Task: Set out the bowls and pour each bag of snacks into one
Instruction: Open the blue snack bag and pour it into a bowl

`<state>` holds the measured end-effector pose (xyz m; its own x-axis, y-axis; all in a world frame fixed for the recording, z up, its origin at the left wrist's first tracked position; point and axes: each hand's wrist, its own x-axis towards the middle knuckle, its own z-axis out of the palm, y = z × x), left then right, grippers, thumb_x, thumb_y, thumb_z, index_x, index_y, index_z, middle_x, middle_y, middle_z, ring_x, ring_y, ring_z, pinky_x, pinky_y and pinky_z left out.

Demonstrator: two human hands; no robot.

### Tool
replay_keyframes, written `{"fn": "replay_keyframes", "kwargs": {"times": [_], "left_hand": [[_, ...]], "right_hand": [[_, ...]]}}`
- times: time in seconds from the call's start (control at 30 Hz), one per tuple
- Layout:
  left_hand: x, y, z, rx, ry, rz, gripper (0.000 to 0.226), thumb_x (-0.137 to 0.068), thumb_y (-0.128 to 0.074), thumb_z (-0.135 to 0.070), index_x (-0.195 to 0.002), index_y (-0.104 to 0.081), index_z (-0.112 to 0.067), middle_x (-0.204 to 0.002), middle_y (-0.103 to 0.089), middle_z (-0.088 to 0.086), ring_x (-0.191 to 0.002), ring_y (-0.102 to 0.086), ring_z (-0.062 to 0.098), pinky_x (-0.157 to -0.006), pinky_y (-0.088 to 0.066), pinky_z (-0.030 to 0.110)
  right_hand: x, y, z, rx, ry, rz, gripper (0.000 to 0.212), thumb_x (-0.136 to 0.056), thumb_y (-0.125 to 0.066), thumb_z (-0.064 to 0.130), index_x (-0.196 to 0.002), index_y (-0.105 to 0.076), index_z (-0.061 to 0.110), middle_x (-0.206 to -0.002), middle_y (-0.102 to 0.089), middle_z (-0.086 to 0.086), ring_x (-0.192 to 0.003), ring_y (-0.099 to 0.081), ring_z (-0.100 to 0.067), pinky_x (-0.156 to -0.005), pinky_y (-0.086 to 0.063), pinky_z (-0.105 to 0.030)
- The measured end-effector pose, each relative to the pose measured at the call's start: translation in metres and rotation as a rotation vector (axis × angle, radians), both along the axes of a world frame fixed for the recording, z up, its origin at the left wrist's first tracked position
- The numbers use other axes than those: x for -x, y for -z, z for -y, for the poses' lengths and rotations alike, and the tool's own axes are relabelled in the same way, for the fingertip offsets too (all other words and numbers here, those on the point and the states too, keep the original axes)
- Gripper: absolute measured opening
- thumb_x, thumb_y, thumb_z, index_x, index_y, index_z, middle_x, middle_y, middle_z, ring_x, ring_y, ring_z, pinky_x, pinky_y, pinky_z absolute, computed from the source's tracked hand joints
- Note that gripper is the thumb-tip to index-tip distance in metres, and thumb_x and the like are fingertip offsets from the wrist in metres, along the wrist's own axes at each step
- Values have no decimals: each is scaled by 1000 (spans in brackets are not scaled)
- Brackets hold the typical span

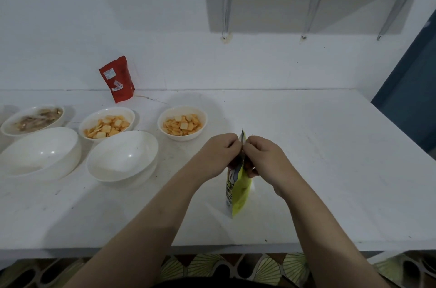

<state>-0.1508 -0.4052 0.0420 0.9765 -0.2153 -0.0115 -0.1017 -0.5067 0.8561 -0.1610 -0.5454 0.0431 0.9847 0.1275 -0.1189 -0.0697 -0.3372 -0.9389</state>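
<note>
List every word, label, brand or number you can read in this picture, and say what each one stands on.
No text here can be read.
Red bag against the wall: two white stickers, print too small and blurred.
Yellow-green bag, gripped at its top by the left hand and right hand: dark printed characters, seen edge-on and blurred.
The bowls carry no markings.

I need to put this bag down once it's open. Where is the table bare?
Bare table runs right of the yellow bag to the edge, and along the front edge. The left is crowded: five bowls, two empty, and a red bag behind.
</note>
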Motion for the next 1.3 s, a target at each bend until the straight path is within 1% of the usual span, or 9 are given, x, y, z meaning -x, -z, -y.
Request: {"fn": "replay_keyframes", "kwargs": {"times": [0.13,0.27,0.43,0.57,0.7,0.8,0.97,1.07,1.3], "left_hand": [[3,7,2,66,-13,56,26,-87,-42,-33,-67,-39,-15,-70,-48,9,-68,-52,26,-74,-48,60],[3,7,4,73,35,93,28,-95,-45,-25,-74,-44,-7,-72,-51,15,-70,-55,34,-70,-49,53],[4,10,10,118,-33,185,25,-94,-49,-10,-72,-43,-1,-70,-49,21,-64,-43,14,-59,-36,29],[5,11,13,160,-55,230,27,-93,-50,-7,-67,-42,-6,-63,-43,6,-60,-38,10,-54,-32,19],[3,16,14,185,-76,253,27,-93,-50,-7,-67,-43,-3,-64,-45,14,-61,-39,12,-55,-32,22],[1,19,14,219,-99,221,34,-94,-50,-9,-63,-40,-15,-60,-41,-4,-60,-38,10,-54,-31,19],[3,20,11,211,-21,214,36,-97,-48,-8,-65,-41,-22,-62,-42,-12,-61,-39,7,-57,-33,17],[7,19,11,220,-5,224,33,-97,-48,-7,-67,-45,-19,-63,-46,-11,-60,-42,4,-57,-35,14],[10,22,17,268,-126,228,25,-92,-51,-6,-68,-46,0,-60,-44,2,-59,-39,10,-54,-32,21]], "right_hand": [[-2,-2,0,37,14,37,22,-91,-49,12,-71,-51,4,-61,-54,-5,-54,-50,-17,-52,-48,-27],[-8,-4,6,94,-26,52,24,-95,-47,17,-76,-53,4,-61,-57,-7,-51,-55,-15,-50,-52,-25],[-8,2,3,78,41,197,26,-94,-47,9,-74,-37,-5,-59,-46,-7,-51,-45,-19,-53,-41,-34],[-7,4,6,83,57,251,29,-96,-50,12,-75,-41,-6,-60,-50,-8,-51,-48,-18,-51,-42,-31],[-11,0,11,182,8,283,28,-97,-49,16,-78,-46,-5,-69,-62,-20,-59,-60,-33,-58,-52,-43],[-12,0,10,195,7,298,28,-96,-50,16,-79,-48,-6,-72,-63,-23,-67,-64,-38,-62,-54,-48],[-14,-3,16,167,-49,166,31,-98,-49,23,-78,-53,-1,-62,-61,-7,-55,-61,-18,-65,-58,-41],[-13,-2,16,188,-80,233,30,-99,-45,16,-70,-42,8,-60,-54,-4,-56,-53,-17,-58,-48,-36],[-9,15,8,171,15,359,30,-98,-48,17,-74,-38,3,-62,-41,-5,-59,-37,-16,-55,-34,-32]]}}
